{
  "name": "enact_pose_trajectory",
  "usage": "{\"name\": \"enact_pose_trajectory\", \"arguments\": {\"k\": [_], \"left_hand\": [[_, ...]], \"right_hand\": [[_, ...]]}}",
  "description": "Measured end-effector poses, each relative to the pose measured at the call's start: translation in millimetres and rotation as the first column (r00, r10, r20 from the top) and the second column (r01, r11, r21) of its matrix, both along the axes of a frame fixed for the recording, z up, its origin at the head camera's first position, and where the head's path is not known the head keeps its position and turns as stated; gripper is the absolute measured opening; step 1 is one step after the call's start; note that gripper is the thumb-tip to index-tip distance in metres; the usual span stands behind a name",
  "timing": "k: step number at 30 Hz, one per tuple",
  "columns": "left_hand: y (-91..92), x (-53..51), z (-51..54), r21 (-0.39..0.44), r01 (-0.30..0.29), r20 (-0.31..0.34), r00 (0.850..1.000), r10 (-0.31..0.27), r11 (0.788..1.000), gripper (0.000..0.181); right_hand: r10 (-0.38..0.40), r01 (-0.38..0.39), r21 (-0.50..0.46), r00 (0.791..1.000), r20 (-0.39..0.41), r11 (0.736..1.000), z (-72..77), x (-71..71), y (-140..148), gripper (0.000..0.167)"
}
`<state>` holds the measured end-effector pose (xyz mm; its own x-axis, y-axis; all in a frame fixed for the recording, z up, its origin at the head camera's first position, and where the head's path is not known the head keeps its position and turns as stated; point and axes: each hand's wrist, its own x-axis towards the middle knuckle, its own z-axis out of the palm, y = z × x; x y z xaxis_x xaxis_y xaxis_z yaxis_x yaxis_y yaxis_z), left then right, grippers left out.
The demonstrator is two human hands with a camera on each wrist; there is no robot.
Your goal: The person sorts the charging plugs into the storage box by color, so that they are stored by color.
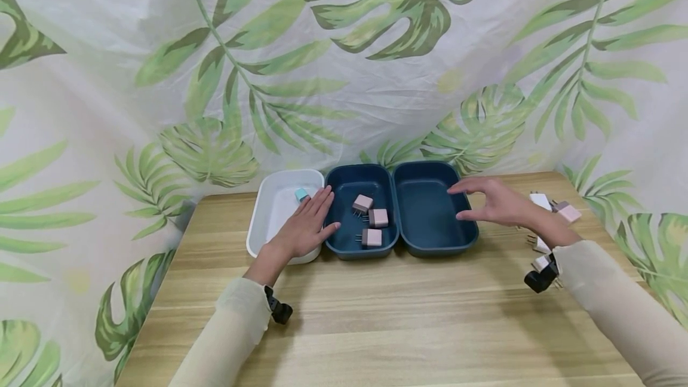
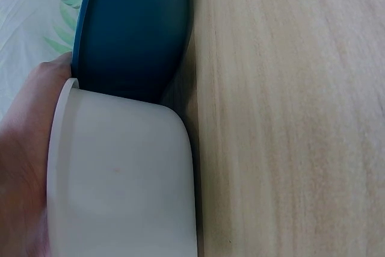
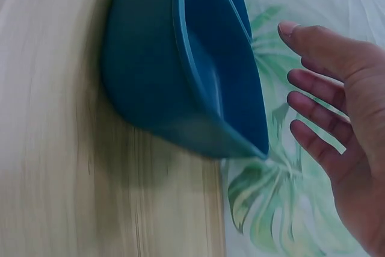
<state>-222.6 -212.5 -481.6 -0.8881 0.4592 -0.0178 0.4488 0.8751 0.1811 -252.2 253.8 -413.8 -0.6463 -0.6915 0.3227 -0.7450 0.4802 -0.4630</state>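
Note:
My left hand (image 1: 303, 226) lies with straight fingers over the right side of a white bin (image 1: 257, 220); in the left wrist view it is beside the white bin's rim (image 2: 60, 167). A teal charger-like block (image 1: 301, 194) sits in that bin near my fingertips. The middle dark blue bin (image 1: 344, 179) holds several pink and grey plug adapters (image 1: 378, 218) with metal prongs. My right hand (image 1: 497, 200) hovers at the right edge of the other dark blue bin (image 1: 430, 208), thumb and fingers apart with nothing between them. In the right wrist view that hand (image 3: 343, 88) is clear of the bin.
Several more plug adapters (image 1: 567, 212), white and pinkish, lie on the wooden table (image 1: 403, 315) at the right, partly hidden by my right forearm. A leaf-patterned cloth (image 1: 376, 94) hangs behind the table. The three bins stand side by side near the back edge.

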Motion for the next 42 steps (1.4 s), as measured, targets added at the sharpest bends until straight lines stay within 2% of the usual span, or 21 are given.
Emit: {"name": "enact_pose_trajectory", "arguments": {"k": [8,15,20,24,26,31,34,38,42], "left_hand": [[0.4,-0.2,-2.2,-0.002,-0.005,0.004,1.0,0.005,1.0,0.082],[0.5,1.4,-2.1,0.003,-0.003,0.003,1.0,0.003,1.0,0.082],[1.1,1.6,-0.7,0.006,-0.005,-0.004,1.0,0.005,1.0,0.082],[0.9,1.4,-0.3,0.002,-0.008,-0.003,1.0,0.008,1.0,0.082],[0.6,1.1,-0.6,-0.002,-0.007,-0.003,1.0,0.007,1.0,0.082],[-0.5,0.6,-0.9,-0.001,-0.001,-0.007,1.0,0.001,1.0,0.082],[-0.8,0.3,-1.1,0.007,0.004,-0.015,1.0,-0.004,1.0,0.083],[-0.2,0.6,-0.2,0.011,0.007,-0.01,1.0,-0.007,1.0,0.082],[0.7,0.8,1.3,0.005,0.004,-0.005,1.0,-0.004,1.0,0.081]], "right_hand": [[-0.06,0.057,0.035,0.995,0.085,0.998,0.5,-1.9,23,0.051],[-0.087,0.077,0.092,0.99,0.11,0.993,-5.0,-7.0,46,0.053],[-0.11,0.099,0.104,0.988,0.107,0.99,-3.5,-5.0,62,0.052],[-0.151,0.134,0.118,0.977,0.153,0.984,0.2,-1.3,74,0.05],[-0.168,0.149,0.131,0.975,0.147,0.98,0.9,-0.3,81,0.05],[-0.176,0.167,0.156,0.984,0.042,0.974,-0.6,-0.9,99,0.055],[-0.177,0.167,0.157,0.983,0.051,0.973,-0.9,-2.4,111,0.056],[-0.244,0.216,0.194,0.961,0.129,0.957,-1.5,-2.9,129,0.053],[-0.34,0.292,0.229,0.917,0.209,0.928,-1.5,-0.5,144,0.053]]}}
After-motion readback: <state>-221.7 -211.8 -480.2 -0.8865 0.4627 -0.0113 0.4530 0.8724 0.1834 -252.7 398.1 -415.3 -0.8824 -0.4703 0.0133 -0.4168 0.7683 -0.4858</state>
